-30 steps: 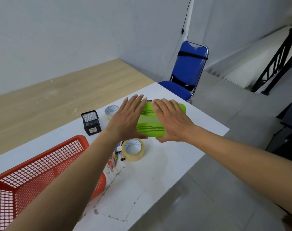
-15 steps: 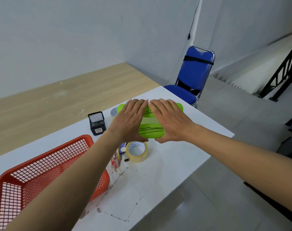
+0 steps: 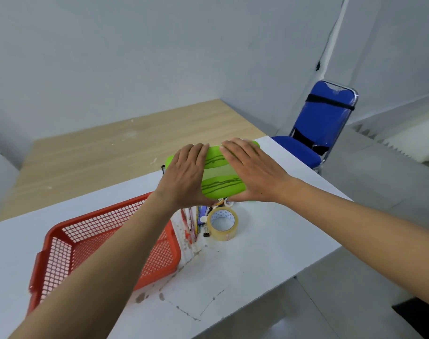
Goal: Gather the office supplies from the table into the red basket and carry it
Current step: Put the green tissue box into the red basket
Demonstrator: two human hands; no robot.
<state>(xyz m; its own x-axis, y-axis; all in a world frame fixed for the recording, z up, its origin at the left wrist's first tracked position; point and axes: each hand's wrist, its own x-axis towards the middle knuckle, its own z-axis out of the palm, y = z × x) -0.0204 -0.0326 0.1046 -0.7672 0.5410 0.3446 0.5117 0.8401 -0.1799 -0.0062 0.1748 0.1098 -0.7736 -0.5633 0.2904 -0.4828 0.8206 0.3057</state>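
Hands (image 3: 223,174) | green case (image 3: 220,174) lifted higher since before | above tape roll (image 3: 222,223)

Between the red basket (image 3: 105,243) and the tape roll (image 3: 222,223) the way is clogged: pens and pencils (image 3: 192,220) lie packed against the basket's right wall, a small binder clip (image 3: 206,234) beside them. The basket's open top is partly crossed by the left forearm. Right of the tape, the white table (image 3: 269,243) lies bare to its edge, with the blue chair (image 3: 323,123) beyond the far corner.
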